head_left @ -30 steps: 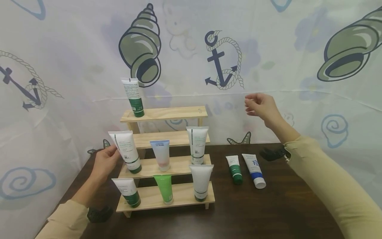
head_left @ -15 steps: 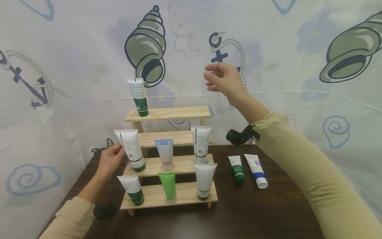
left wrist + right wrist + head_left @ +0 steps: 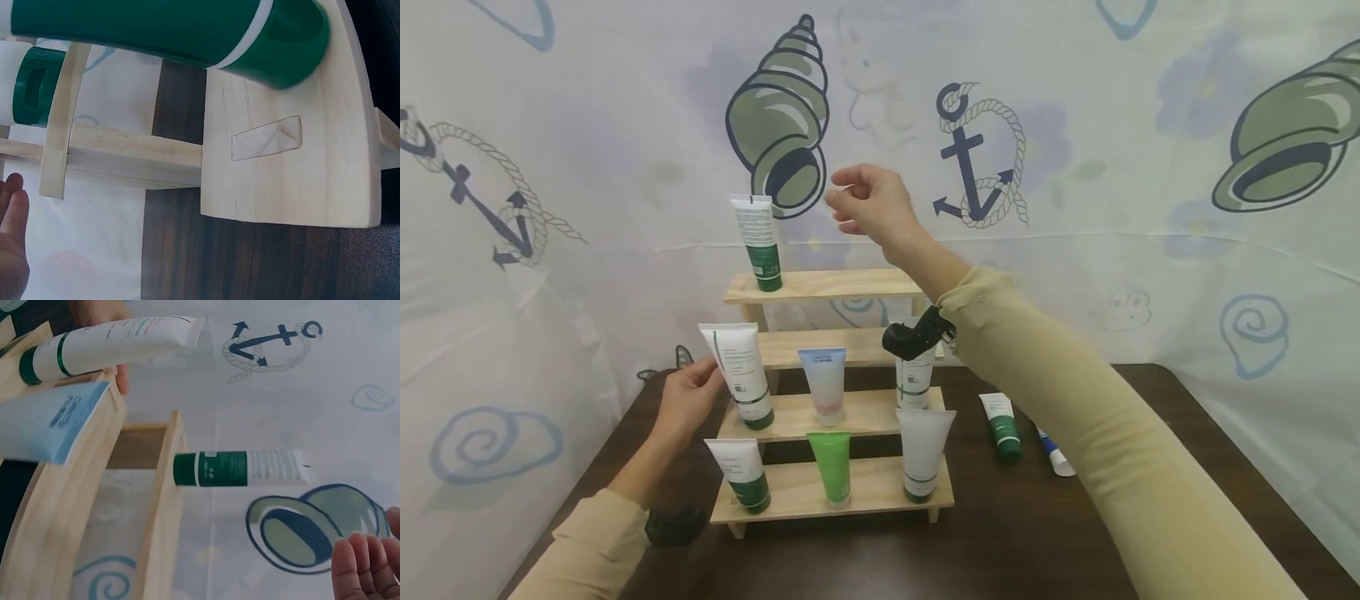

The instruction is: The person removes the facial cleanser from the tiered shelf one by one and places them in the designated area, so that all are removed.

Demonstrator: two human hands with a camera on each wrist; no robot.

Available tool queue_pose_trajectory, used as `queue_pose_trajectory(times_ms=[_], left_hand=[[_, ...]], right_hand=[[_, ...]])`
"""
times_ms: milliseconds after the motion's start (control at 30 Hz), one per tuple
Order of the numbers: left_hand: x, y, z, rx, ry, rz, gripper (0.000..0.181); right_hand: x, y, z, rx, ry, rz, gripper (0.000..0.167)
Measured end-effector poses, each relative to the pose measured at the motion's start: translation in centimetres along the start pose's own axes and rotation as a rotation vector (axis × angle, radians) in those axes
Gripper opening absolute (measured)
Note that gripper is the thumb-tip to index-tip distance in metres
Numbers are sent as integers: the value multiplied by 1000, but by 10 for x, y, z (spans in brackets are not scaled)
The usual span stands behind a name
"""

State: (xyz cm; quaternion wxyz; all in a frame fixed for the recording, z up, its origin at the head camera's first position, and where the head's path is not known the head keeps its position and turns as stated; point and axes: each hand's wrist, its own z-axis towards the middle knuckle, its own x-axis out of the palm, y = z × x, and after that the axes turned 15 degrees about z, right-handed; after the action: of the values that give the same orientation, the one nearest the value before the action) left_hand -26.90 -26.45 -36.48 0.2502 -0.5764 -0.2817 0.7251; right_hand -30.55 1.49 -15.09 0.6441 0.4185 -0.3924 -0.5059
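Observation:
My right hand is raised in the air, loosely bent and holding nothing, right of a white-and-green tube that stands on the top shelf. In the right wrist view its fingertips are apart from that tube. At the stand's left side, my left hand is beside a large white tube with a green cap. The left wrist view shows its fingers nearly straight near the wooden stand; whether they touch it I cannot tell.
A blue-pink tube, a green tube and several white tubes stand on the lower shelves. Right of the stand, a green-and-white tube and a blue-and-white tube, partly behind my right sleeve, lie on the dark table.
My right hand has moved left through the air, from above the lying tubes toward the top-shelf tube. The left hand stays beside the large white tube. The view has shifted slightly.

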Motion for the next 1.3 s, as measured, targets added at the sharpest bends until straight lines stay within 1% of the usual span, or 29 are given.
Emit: queue_pose_trajectory(times_ms=[233,433,633,833,1033,1300], left_hand=[[0,1,0,2,-8,-9,57],[0,0,-1,-9,-8,-9,58],[1,0,0,-11,-5,-20,57],[1,0,1,-23,-7,-17,58],[3,1,2,-13,-24,-29,54],[3,1,2,-16,-14,-35,57]], right_hand=[[27,-17,13,26,-12,-4,29],[42,-28,23,40,-41,-3,29],[51,-35,31,59,-51,-30,31],[59,-42,38,54,-35,-59,37],[68,-45,42,47,-38,-114,34],[76,-50,46,39,-52,-142,33]])
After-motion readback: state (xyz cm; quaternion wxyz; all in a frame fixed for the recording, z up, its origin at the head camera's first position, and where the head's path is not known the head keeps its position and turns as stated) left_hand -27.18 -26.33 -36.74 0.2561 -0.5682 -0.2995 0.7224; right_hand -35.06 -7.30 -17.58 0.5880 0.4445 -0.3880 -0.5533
